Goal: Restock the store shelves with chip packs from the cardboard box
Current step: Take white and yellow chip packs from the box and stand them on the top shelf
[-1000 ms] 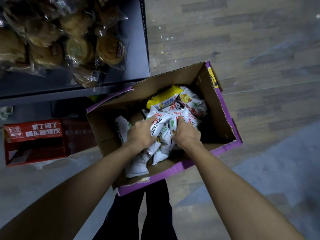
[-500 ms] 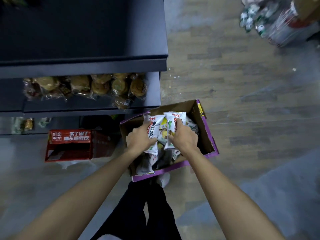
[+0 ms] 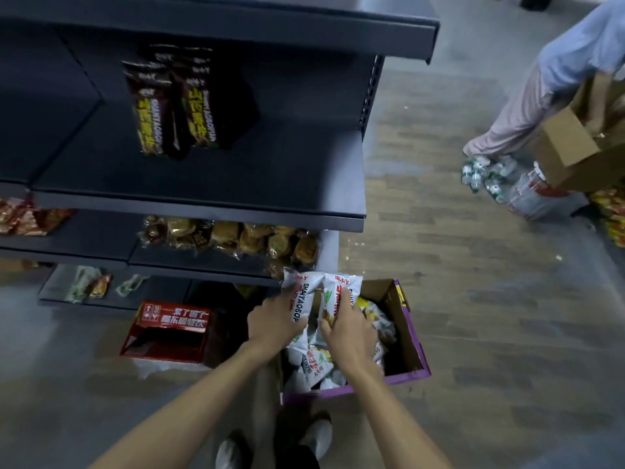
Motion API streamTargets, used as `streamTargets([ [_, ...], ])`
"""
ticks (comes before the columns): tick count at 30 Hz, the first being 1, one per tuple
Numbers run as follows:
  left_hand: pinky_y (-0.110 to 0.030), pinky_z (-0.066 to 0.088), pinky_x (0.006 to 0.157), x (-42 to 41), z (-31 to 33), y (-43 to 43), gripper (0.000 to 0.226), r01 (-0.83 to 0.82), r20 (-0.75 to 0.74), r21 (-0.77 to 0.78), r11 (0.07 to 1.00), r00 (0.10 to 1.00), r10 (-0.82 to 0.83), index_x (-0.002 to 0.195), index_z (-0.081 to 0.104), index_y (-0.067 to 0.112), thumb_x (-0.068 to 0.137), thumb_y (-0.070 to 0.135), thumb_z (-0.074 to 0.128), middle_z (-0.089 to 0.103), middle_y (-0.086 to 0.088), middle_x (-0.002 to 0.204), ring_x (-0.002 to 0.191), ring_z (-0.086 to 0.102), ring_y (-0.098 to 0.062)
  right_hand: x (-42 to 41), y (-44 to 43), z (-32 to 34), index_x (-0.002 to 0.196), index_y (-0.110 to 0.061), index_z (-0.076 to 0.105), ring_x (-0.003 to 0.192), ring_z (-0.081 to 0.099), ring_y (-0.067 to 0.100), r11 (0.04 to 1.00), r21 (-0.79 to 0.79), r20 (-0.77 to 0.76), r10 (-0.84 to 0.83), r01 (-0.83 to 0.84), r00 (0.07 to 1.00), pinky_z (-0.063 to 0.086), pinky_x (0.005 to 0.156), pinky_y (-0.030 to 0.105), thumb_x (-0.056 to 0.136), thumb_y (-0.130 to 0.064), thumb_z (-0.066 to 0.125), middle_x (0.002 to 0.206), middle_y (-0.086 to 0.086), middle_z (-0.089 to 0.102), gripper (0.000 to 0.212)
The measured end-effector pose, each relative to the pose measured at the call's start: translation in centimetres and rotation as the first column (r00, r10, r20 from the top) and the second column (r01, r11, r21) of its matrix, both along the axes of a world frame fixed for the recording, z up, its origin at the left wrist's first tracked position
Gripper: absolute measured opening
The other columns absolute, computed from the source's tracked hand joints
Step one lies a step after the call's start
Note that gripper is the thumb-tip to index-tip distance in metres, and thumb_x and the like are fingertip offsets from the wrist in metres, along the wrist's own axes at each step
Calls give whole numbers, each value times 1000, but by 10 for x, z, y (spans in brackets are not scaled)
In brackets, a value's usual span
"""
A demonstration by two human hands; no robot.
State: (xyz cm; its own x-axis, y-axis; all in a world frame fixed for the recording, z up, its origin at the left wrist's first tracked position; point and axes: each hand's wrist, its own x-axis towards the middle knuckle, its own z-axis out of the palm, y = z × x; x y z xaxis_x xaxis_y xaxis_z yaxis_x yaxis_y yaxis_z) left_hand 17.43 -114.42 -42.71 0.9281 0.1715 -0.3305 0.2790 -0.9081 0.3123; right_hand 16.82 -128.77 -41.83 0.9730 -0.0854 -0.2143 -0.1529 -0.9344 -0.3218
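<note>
While I sweep the feed from the left, I see red snack packs (image 3: 27, 220) lying on a low shelf at the edge. Below them, a few small packets (image 3: 91, 286) sit on the bottom shelf. Just right of those, on the ground, stands an open red carton (image 3: 169, 333) with white Chinese lettering. Above it, on the dark metal shelf (image 3: 236, 184), two dark chip packs (image 3: 176, 106) stand upright towards the back, side by side and touching. One level lower, clear-wrapped pastries (image 3: 236, 236) line the front edge.

The left hand (image 3: 274, 324) is clenched round a white chip pack (image 3: 302, 296) printed SHANYAOBOP, with the fingers wrapped over its lower half. Just beside it, the right hand (image 3: 350, 336) grasps a second white pack (image 3: 341, 289) with red lettering, fingers curled about its lower part. Both packs are held upright and touching each other, above the far left corner of the cardboard box (image 3: 407, 333).

That box, brown with purple edging, sits open-topped on the wooden floor (image 3: 473, 299). More white packs (image 3: 314, 363) lie heaped inside it. Far to the right, another person (image 3: 571, 52) in a light blue top carries a plain brown carton (image 3: 568, 147). Shrink-wrapped water bottles (image 3: 487, 177) lie on the floor at their feet.
</note>
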Motion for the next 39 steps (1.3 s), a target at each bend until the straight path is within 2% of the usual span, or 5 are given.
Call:
streamTargets([
  [5,-37,50,80,-17,28,45,61,22,139,22,1000,990,-25,138,41,33,82,51,59,66,-1,113,104,64,-29,-19,50,26,144,-26,25,87,64,25,1000,11,86,-9,8,996,51,65,34,91,-45,59,100,3,60,65],
  [11,-39,51,78,-34,69,108,70,55,298,2,999,953,-53,143,32,40,81,50,62,64,2,115,105,63,-26,-38,115,67,146,-29,19,95,65,27,999,33,209,-17,11,978,53,68,39,89,-44,59,115,5,60,71],
  [22,-37,50,80,-37,189,194,78,21,627,5,1000,779,-19,150,19,46,83,52,60,62,7,107,102,62,-21,-35,195,183,154,-28,11,101,60,24,999,15,503,26,-39,864,46,73,36,92,-49,54,115,0,55,78],
  [31,-30,44,68,-26,278,216,73,-11,775,45,999,631,-29,149,28,41,84,50,61,64,7,104,96,64,-19,-22,217,272,151,-24,17,96,62,25,999,16,642,12,-29,767,49,71,36,92,-44,59,112,3,58,75],
  [39,-34,46,65,-9,325,225,76,-20,829,70,997,557,-47,148,28,38,82,51,63,64,2,100,90,65,-24,-3,225,320,149,-23,22,93,65,30,998,27,719,14,-48,695,52,71,40,89,-43,63,109,6,61,76],
])
